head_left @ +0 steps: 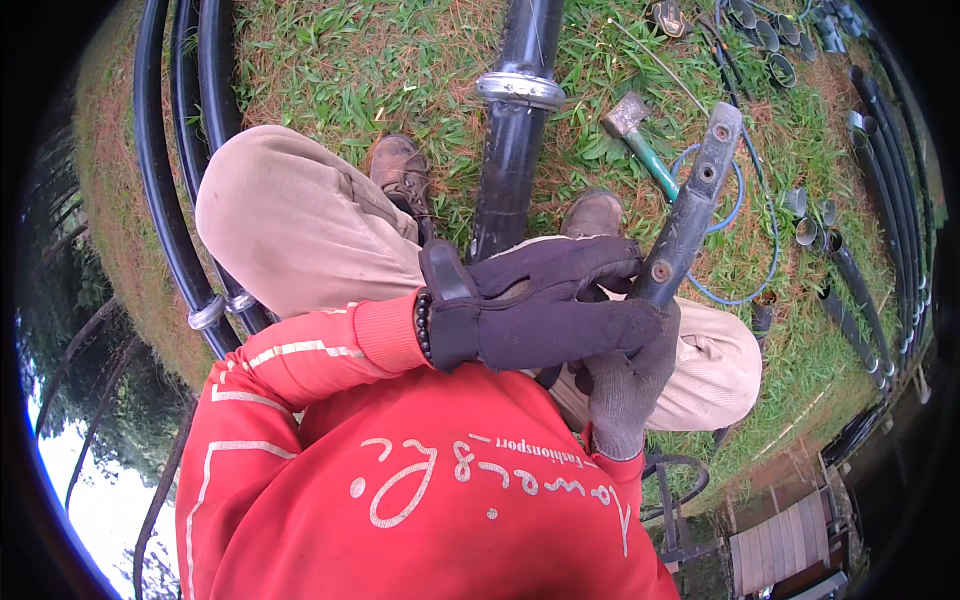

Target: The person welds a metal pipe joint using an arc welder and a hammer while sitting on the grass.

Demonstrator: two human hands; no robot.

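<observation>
A black handle with several rivets (700, 180), shaped like a machete's handle, slants up and right from my hands; any blade is hidden. Its lower end is in my right hand (640, 375), which wears a grey knitted glove. My left hand (560, 310), in a black glove, reaches across with its fingers closed about the same end, partly covering my right hand. Between my shoes a thick black pipe (510, 165) lies on the grass, with a silver coupling ring (520, 90) around it. Just beyond the handle is a hammer (645, 150) with a green shaft.
Long black pipes (165, 160) run along the left, one with a metal collar (207, 312). A loop of blue hose or cable (745, 295) curves over the grass at right. More pipes (885, 200) and short pipe pieces (782, 70) lie at far right.
</observation>
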